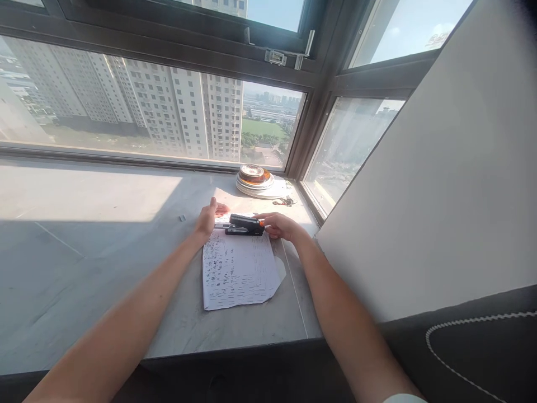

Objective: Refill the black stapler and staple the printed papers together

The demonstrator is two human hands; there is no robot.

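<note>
Head view: the right hand (282,225) grips the black stapler (245,225) over the paper (237,271). The left hand (208,218) is adjacent, closure indeterminable.

Pale windowsill (104,285), marble-look, thin seam lines, sunlit patches toward window. Handwritten sheets (239,274) flat near the middle, lower right corner angled. Behind: stack of round items (254,183), amber and white, near window corner. Small beaded trinket (285,202) just beside stack. Tiny pale pieces (182,218) left of sheets.
</note>
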